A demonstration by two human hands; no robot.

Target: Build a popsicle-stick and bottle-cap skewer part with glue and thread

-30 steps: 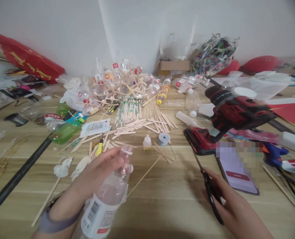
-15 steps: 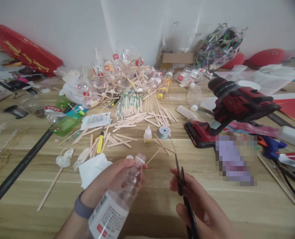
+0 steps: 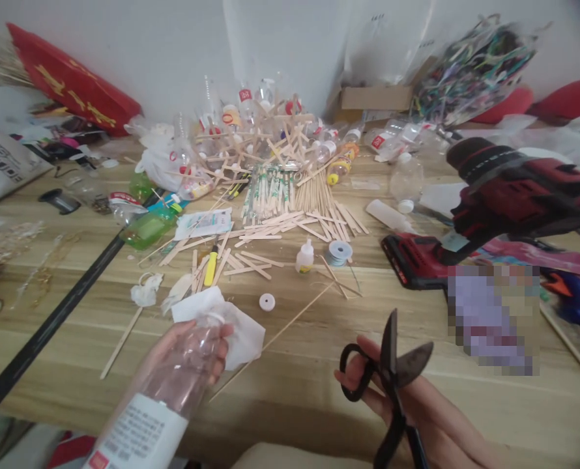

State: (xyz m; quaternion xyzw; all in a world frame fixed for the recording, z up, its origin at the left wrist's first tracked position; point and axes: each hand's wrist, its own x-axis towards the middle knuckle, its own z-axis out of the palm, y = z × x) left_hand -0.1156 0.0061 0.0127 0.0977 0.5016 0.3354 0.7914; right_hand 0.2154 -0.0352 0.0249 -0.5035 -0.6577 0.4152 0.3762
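My left hand is closed round the upper part of a clear plastic bottle with a white label; its neck tilts away from me. Behind the neck lies a white paper sheet. My right hand holds black scissors, blades spread and pointing up, with fingers through one handle loop. A thin wooden stick lies between the hands. Just beyond the bottle is a small pale disc with a hole. A small glue-type bottle stands beside a spool of wire.
A red cordless drill stands at the right. Flat wooden sticks and a yellow-handled screwdriver lie mid-table. Plastic bottles and a stick structure pile up at the back. A black strip crosses the left side.
The bottle has come lower and to the left in my left hand. In my right hand the scissors have turned and their blades have spread apart. The camera view has shifted.
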